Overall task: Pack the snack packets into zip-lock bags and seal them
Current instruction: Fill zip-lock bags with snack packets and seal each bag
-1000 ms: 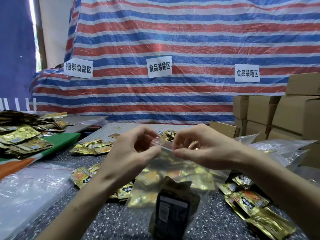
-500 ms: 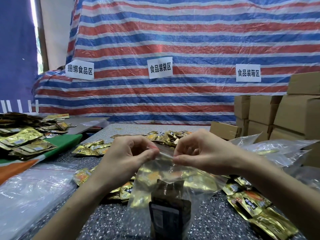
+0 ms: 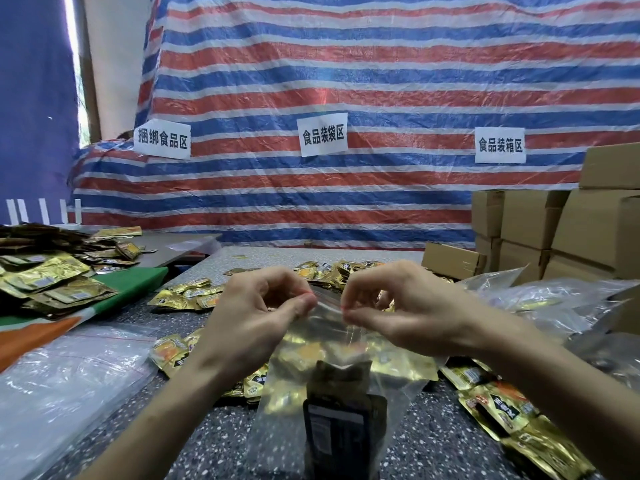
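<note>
I've got the filled zip-lock bag centre frame, left hand and right hand each pinching its top strip. Seal looks unfinished to me; plenty of loose snack packets lower right wait for bagging.

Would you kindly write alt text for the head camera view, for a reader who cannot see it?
The left hand and right hand pinch the top seal of a clear zip-lock bag holding gold snack packets and one dark packet. Loose gold packets lie scattered on the speckled table, with cardboard boxes stacked at the right.
</note>
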A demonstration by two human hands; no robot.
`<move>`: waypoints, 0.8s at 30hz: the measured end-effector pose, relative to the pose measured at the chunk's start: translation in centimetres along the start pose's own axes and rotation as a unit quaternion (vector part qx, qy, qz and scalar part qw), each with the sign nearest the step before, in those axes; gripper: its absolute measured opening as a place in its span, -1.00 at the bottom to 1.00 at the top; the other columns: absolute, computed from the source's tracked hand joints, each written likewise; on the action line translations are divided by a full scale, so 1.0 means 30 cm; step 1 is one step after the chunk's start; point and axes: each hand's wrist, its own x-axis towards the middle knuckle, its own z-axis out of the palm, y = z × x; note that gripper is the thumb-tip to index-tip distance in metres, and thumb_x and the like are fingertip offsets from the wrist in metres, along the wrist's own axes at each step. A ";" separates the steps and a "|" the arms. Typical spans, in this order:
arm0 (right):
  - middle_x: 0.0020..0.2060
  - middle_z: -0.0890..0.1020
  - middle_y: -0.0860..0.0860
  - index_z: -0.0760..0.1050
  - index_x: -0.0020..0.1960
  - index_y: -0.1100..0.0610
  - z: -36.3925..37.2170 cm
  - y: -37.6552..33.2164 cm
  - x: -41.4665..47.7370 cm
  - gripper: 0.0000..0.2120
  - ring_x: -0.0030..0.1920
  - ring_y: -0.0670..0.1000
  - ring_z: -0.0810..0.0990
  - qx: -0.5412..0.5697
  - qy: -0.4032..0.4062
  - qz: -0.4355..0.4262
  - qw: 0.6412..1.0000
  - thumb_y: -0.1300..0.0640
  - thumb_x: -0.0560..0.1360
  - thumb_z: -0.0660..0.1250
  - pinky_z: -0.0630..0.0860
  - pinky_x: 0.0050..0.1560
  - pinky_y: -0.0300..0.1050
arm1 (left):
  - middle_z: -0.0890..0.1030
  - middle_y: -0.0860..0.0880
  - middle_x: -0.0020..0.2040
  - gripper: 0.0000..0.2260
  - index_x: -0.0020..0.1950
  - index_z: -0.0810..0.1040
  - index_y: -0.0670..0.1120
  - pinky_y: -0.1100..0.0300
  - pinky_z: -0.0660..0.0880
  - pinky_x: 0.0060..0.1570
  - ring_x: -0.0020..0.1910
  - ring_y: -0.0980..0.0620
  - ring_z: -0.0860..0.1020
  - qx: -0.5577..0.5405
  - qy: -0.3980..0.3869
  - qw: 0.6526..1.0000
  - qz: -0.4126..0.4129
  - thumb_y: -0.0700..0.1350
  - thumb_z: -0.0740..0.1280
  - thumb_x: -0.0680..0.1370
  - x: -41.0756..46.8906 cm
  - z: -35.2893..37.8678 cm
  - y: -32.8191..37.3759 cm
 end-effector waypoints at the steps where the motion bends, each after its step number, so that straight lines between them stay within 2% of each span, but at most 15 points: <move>1: -0.20 0.66 -0.03 0.60 -0.09 -0.03 0.006 -0.009 0.005 -0.92 -0.17 -0.02 0.61 0.004 0.008 -0.008 1.000 -0.02 0.52 0.37 0.58 -0.10 0.13 | 0.67 -0.05 -0.26 -0.88 -0.20 0.66 -0.07 0.17 0.55 -0.24 -0.24 -0.06 0.63 0.001 0.004 1.000 0.003 -0.25 0.46 0.49 -0.001 0.008 0.000; 3: -0.22 0.64 -0.05 0.59 -0.06 -0.03 0.020 -0.032 0.020 -0.84 -0.21 -0.05 0.59 0.009 0.033 -0.018 0.999 -0.11 0.48 0.36 0.58 -0.16 0.06 | 0.68 -0.06 -0.24 -0.89 -0.18 0.66 -0.08 0.09 0.59 -0.19 -0.23 -0.06 0.65 -0.007 0.005 1.000 0.006 -0.27 0.46 0.49 -0.001 0.023 0.000; 6: -0.27 0.60 -0.11 0.60 -0.08 -0.02 0.034 -0.045 0.049 -0.90 -0.25 -0.14 0.54 -0.009 0.070 -0.023 0.997 -0.05 0.50 0.42 0.54 -0.23 -0.08 | 0.69 -0.07 -0.22 -0.90 -0.17 0.68 -0.09 -0.06 0.61 -0.14 -0.20 -0.08 0.67 -0.019 0.017 1.000 0.005 -0.27 0.46 0.49 0.003 0.031 -0.001; 8: -0.26 0.60 -0.12 0.62 -0.07 -0.02 0.033 -0.044 0.058 -0.91 -0.25 -0.14 0.55 -0.007 0.065 -0.012 0.998 -0.02 0.51 0.44 0.52 -0.23 -0.12 | 0.70 -0.07 -0.23 -0.90 -0.20 0.68 -0.08 -0.09 0.61 -0.13 -0.20 -0.10 0.67 -0.033 0.025 0.999 -0.001 -0.26 0.47 0.48 0.003 0.028 -0.003; 11: -0.32 0.56 -0.18 0.60 -0.13 -0.06 0.029 -0.040 0.056 -0.92 -0.29 -0.19 0.52 0.004 0.052 -0.003 0.999 -0.02 0.53 0.43 0.46 -0.27 -0.17 | 0.70 -0.05 -0.25 -0.85 -0.19 0.68 -0.01 0.02 0.61 -0.17 -0.23 -0.04 0.67 -0.040 0.024 0.999 -0.005 -0.26 0.48 0.47 0.000 0.023 -0.002; 13: -0.34 0.53 -0.21 0.58 -0.16 -0.11 0.027 -0.041 0.056 -0.90 -0.30 -0.20 0.50 -0.008 0.056 -0.003 0.998 -0.02 0.53 0.43 0.48 -0.26 -0.12 | 0.70 -0.07 -0.25 -0.87 -0.19 0.68 -0.03 0.07 0.60 -0.19 -0.24 -0.03 0.67 -0.053 0.026 0.998 -0.008 -0.26 0.48 0.46 0.002 0.024 -0.006; 16: -0.34 0.56 -0.21 0.61 -0.16 -0.07 0.012 -0.040 0.055 -0.91 -0.29 -0.17 0.51 -0.006 0.058 0.001 0.998 -0.02 0.52 0.44 0.54 -0.24 -0.06 | 0.69 -0.11 -0.27 -0.89 -0.20 0.68 -0.07 0.08 0.56 -0.21 -0.26 -0.09 0.65 -0.073 0.030 0.997 -0.010 -0.27 0.48 0.46 0.007 0.026 -0.013; 20: -0.32 0.60 -0.24 0.67 -0.12 -0.07 -0.014 -0.017 0.035 -0.94 -0.30 -0.21 0.52 0.015 0.045 0.013 0.999 0.02 0.52 0.45 0.45 -0.27 -0.19 | 0.67 -0.06 -0.33 -0.87 -0.23 0.68 -0.08 0.32 0.51 -0.28 -0.33 0.10 0.62 -0.083 0.040 0.996 -0.002 -0.28 0.47 0.46 0.010 0.022 -0.022; 24: -0.25 0.63 -0.16 0.64 -0.12 -0.08 -0.019 0.019 -0.002 -0.93 -0.24 -0.15 0.56 -0.001 0.038 0.038 0.999 -0.02 0.53 0.42 0.53 -0.20 -0.09 | 0.66 -0.04 -0.34 -0.89 -0.24 0.69 -0.07 0.34 0.51 -0.30 -0.34 0.12 0.60 -0.103 0.057 0.993 -0.013 -0.25 0.48 0.45 0.017 0.011 -0.047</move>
